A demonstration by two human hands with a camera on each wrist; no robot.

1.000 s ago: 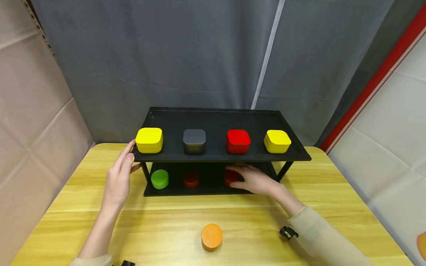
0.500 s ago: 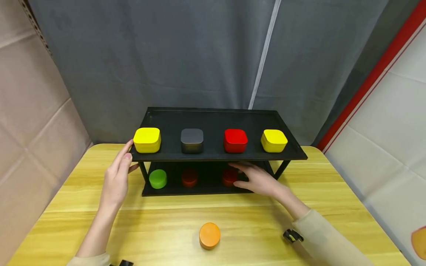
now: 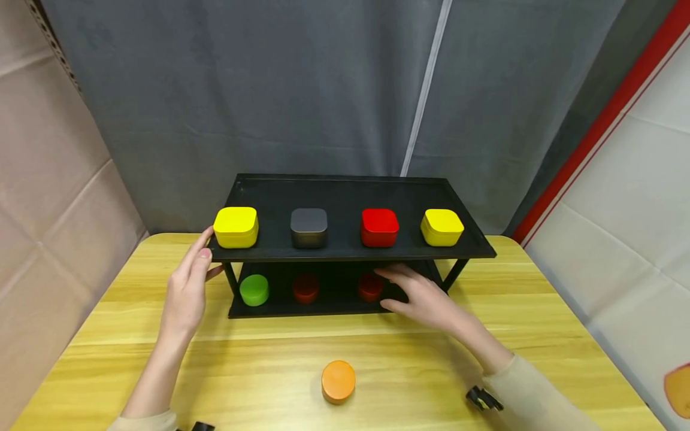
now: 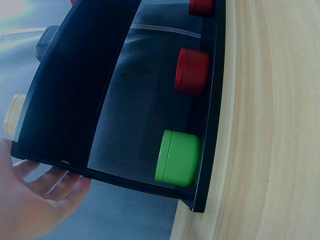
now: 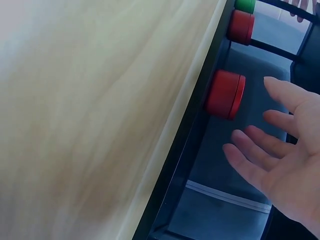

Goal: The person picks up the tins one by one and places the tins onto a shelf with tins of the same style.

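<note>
A black two-tier rack (image 3: 339, 193) stands on the wooden table. My left hand (image 3: 185, 293) holds the left front corner of its upper shelf, thumb at the front, other fingers along the side edge. My right hand (image 3: 420, 297) reaches in at the lower shelf with fingers spread and nothing between them. Just left of those fingertips sits a red round tin (image 3: 370, 288); the right wrist view shows a gap between the hand and this red tin (image 5: 224, 95). Further left on that shelf are another red round tin (image 3: 305, 288) and a green round tin (image 3: 254, 290).
Along the upper shelf stand a yellow square tin (image 3: 236, 227), a dark grey one (image 3: 309, 228), a red one (image 3: 380, 227) and a second yellow one (image 3: 442, 227). An orange round tin (image 3: 338, 382) lies on the table in front. Grey curtain (image 3: 323, 90) hangs behind the rack.
My right hand has let go of the right-hand red round tin and drawn back a little to the right, with its fingers opening. My left hand stays at the shelf corner.
</note>
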